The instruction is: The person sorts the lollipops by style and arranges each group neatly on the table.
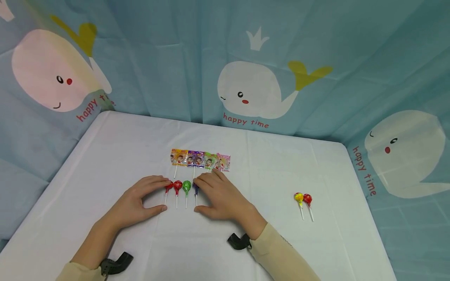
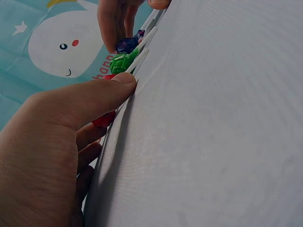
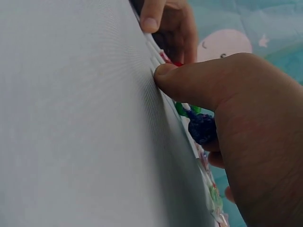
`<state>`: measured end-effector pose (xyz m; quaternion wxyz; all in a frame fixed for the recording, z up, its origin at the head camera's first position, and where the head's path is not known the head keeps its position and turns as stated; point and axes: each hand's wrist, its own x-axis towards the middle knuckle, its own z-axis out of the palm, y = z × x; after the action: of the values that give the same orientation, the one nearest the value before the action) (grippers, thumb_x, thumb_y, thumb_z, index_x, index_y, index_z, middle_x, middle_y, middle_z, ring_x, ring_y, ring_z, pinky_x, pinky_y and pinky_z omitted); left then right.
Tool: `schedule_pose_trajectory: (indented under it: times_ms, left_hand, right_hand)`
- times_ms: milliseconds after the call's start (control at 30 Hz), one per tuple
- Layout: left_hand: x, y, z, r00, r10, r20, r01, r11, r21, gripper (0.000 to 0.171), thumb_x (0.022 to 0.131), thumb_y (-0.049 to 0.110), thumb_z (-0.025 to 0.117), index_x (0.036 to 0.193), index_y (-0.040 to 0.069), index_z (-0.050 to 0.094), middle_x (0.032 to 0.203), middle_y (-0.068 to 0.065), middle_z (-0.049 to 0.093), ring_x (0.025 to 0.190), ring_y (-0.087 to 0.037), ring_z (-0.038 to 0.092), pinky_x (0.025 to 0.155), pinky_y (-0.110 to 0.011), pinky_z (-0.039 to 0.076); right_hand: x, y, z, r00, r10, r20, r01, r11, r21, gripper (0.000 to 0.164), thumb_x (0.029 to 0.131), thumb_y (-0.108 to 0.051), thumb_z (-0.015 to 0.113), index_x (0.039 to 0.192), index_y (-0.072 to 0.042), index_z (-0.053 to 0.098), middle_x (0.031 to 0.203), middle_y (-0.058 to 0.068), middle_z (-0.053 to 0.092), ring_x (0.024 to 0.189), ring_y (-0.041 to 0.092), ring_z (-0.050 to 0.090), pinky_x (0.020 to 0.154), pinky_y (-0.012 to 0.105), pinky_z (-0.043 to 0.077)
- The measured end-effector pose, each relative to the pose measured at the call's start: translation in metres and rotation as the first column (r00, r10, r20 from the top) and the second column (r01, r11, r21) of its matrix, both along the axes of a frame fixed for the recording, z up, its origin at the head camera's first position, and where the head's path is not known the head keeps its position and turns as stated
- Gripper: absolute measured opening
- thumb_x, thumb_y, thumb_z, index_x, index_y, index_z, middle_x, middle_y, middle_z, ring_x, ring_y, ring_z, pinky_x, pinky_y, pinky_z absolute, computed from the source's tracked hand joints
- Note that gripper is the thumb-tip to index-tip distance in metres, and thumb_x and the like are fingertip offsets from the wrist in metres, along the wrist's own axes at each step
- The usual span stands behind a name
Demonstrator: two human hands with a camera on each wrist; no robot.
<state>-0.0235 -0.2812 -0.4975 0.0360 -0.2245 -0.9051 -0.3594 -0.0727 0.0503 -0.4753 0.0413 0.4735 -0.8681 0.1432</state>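
Side by side on the white table lie a red lollipop (image 1: pixel 168 186), a second red lollipop (image 1: pixel 177 185), a green lollipop (image 1: pixel 186 186) and a dark purple lollipop (image 3: pixel 202 128), sticks toward the person. My left hand (image 1: pixel 135 201) touches the outer red head with its fingertips, its thumb resting by the stick. At the other end of the row, my right hand (image 1: pixel 225 197) has its fingertips at the purple head and its thumb close to that stick. Both hands lie with fingers extended, thumbs apart, and partly cover the end lollipops.
Above the row lie flat-wrapped lollipops in orange (image 1: pixel 179 157), purple (image 1: pixel 195 159), green (image 1: pixel 210 160) and pink (image 1: pixel 224 162) wrappers. Farther right are a yellow lollipop (image 1: pixel 299 197) and another red lollipop (image 1: pixel 307 199). A blue whale-print curtain (image 1: pixel 175 70) hangs behind the table (image 1: pixel 274 164).
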Motion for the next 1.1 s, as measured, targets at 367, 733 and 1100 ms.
schedule_pose_trajectory:
  times_ms: [367, 733, 1100]
  left_hand:
    - [-0.0004, -0.0003, 0.0, 1.0, -0.008, -0.014, 0.008, 1.0, 0.017, 0.078, 0.077, 0.024, 0.102, 0.147, 0.029, 0.069, 0.151, 0.003, 0.063, 0.143, -0.025, 0.053, 0.119, -0.008, 0.023]
    - [-0.0001, -0.0004, -0.0006, 1.0, -0.016, -0.023, 0.017, 0.999, 0.032, 0.078, 0.076, 0.024, 0.103, 0.146, 0.027, 0.07, 0.15, 0.002, 0.063, 0.143, -0.022, 0.053, 0.119, -0.008, 0.025]
    - [0.0003, -0.0004, -0.0002, 1.0, -0.016, -0.019, 0.016, 0.999, 0.029, 0.077, 0.077, 0.025, 0.103, 0.147, 0.028, 0.07, 0.15, 0.002, 0.063, 0.143, -0.024, 0.053, 0.119, -0.008, 0.024]
  right_hand:
    - [-0.0001, -0.0004, -0.001, 1.0, -0.004, 0.016, 0.004, 1.0, -0.008, 0.077, 0.098, -0.058, 0.073, 0.155, -0.008, 0.058, 0.151, 0.005, 0.06, 0.145, 0.022, 0.051, 0.133, 0.054, 0.024]
    - [0.0006, 0.0004, -0.0012, 1.0, -0.015, 0.019, 0.015, 1.0, -0.01, 0.078, 0.098, -0.059, 0.074, 0.154, -0.009, 0.058, 0.15, 0.005, 0.06, 0.144, 0.022, 0.052, 0.133, 0.053, 0.023]
    - [0.0, -0.0026, -0.0028, 0.999, -0.024, 0.021, 0.024, 1.0, -0.016, 0.079, 0.098, -0.062, 0.074, 0.154, -0.008, 0.058, 0.15, 0.005, 0.061, 0.144, 0.022, 0.052, 0.133, 0.054, 0.025]
